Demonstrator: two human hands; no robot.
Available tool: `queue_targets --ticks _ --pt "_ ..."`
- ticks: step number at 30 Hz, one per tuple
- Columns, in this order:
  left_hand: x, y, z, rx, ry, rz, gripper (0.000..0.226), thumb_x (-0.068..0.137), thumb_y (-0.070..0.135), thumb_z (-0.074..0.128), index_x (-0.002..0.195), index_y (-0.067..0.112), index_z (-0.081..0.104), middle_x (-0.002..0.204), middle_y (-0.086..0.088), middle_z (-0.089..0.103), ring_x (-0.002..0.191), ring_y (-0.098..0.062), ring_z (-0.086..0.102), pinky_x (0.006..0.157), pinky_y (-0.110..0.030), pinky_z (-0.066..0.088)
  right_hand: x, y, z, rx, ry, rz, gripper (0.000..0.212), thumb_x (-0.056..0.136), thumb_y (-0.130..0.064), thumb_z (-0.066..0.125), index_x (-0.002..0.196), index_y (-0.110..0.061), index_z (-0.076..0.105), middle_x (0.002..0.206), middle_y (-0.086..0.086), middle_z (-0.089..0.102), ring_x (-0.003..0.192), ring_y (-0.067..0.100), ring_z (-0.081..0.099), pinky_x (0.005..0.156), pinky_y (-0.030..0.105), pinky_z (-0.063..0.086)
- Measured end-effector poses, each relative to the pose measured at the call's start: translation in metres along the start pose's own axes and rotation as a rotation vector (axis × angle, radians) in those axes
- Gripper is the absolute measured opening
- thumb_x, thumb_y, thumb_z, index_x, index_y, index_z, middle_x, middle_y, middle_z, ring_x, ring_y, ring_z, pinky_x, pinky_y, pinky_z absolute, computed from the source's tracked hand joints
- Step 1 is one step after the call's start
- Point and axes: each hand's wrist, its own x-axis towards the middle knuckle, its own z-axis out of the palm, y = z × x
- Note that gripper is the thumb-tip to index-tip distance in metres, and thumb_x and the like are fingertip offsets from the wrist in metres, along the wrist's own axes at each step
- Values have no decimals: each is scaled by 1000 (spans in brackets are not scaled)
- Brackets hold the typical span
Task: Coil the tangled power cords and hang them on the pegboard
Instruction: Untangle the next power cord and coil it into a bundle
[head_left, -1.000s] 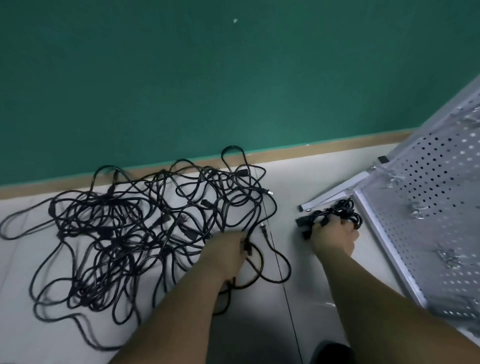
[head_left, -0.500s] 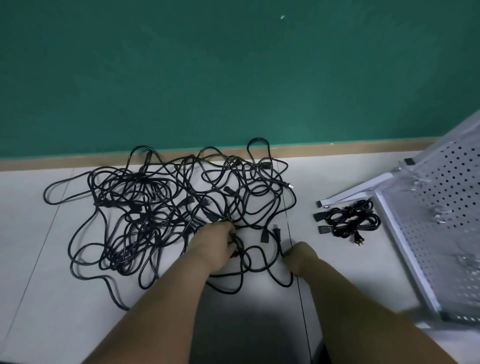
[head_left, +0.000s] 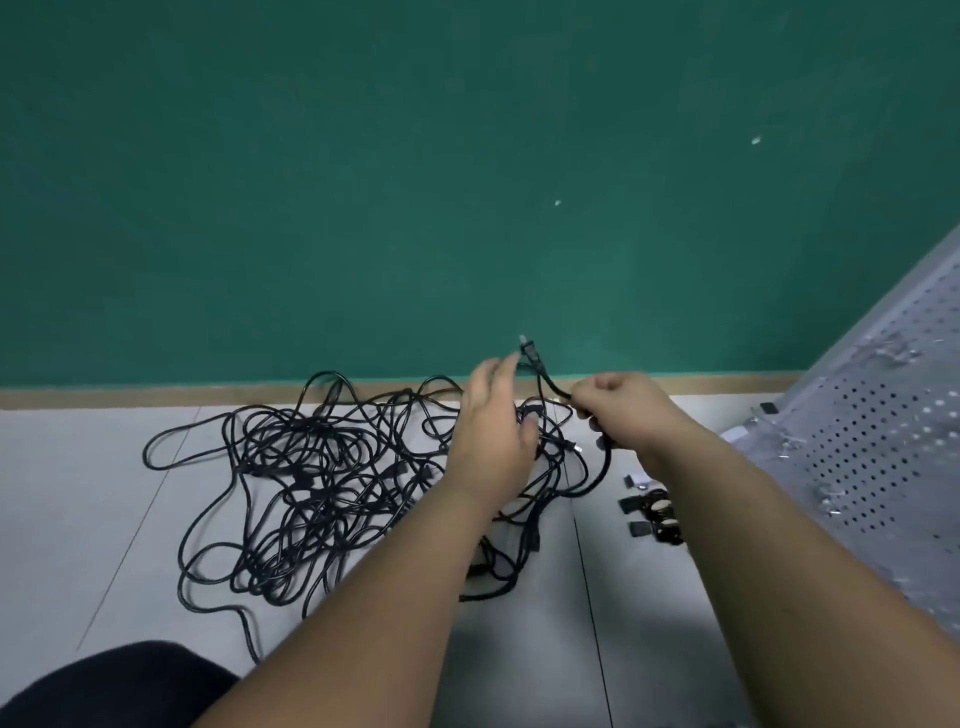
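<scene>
A big tangle of black power cords (head_left: 322, 478) sprawls over the pale floor at left centre. My right hand (head_left: 621, 413) is shut on one black cord lifted out of the tangle; its plug end (head_left: 529, 351) sticks up above my hands. My left hand (head_left: 493, 441) hovers over the right side of the tangle with fingers spread, fingertips close to the plug end. A small coiled cord bundle (head_left: 652, 512) lies on the floor to the right, partly hidden by my right forearm. The grey pegboard (head_left: 883, 447) with metal hooks leans at the right edge.
A green wall (head_left: 415, 182) with a tan baseboard (head_left: 130, 397) runs behind the cords. Tile seams cross the floor. My dark-clothed knee (head_left: 104, 686) shows at bottom left. The pegboard's white frame foot (head_left: 737, 434) rests near the coiled bundle.
My right hand took hold of a cord and raised its plug end. My left hand let go of the tangle and lifted, opening its fingers. The view tilted up.
</scene>
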Motion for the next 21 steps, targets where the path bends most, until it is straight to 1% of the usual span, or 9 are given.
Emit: queue_targets --ticks 3,5,7,9,10,12,14,17,21 --pt "13 34 -37 120 148 219 66 104 25 57 164 25 30 176 7 9 162 -18 3 131 -44 14 -26 -64 -14 -66 38 -180 17 94 -22 69 87 -10 79 59 -11 57 65 17 45 62 30 40" --pt "20 51 -67 195 260 319 52 105 29 56 155 21 45 176 5 15 163 -19 0 132 -47 11 -45 -101 -24 -99 56 -293 17 92 -24 69 86 -11 80 60 -7 55 65 18 44 63 33 37" --pt "24 65 -97 248 334 451 36 106 33 54 139 18 58 168 2 36 162 -22 12 132 -48 12 -64 -132 -34 -124 33 -399 16 90 -23 68 90 -13 81 66 -1 56 68 20 42 64 36 36" --pt "25 75 -124 254 346 533 27 107 35 50 121 18 65 137 2 64 143 -25 47 128 -47 23 -83 -156 -42 -94 -4 -502 14 93 -18 70 95 -19 83 70 -3 66 68 22 43 64 37 37" --pt "23 80 -136 209 348 516 25 108 35 48 111 17 66 115 3 69 122 -24 60 121 -46 34 -91 -165 -44 -39 -16 -548 14 95 -15 70 99 -20 83 75 -3 73 68 21 45 64 36 39" --pt "15 88 -154 7 341 364 27 111 35 47 95 19 63 87 7 68 87 -19 62 92 -39 50 -103 -174 -41 114 -56 -591 17 99 -12 69 111 -20 78 91 2 81 70 17 50 65 34 45" --pt "6 88 -164 -196 338 211 31 112 36 48 88 23 63 71 6 67 72 -14 62 72 -35 48 -108 -165 -28 265 -113 -574 23 101 -12 69 123 -18 71 97 7 81 77 16 61 74 30 55" --pt "-7 74 -167 -366 330 28 33 111 35 50 86 24 69 61 5 63 62 -15 63 69 -35 50 -104 -124 2 357 -247 -448 29 103 -12 67 131 -13 65 101 12 81 94 20 73 95 33 59" --pt "-16 53 -164 -555 152 -185 26 112 25 50 110 16 74 72 1 72 67 -16 68 83 -39 59 -85 -97 29 206 -219 -405 18 110 -14 55 118 -14 71 97 7 81 93 20 74 85 31 58"
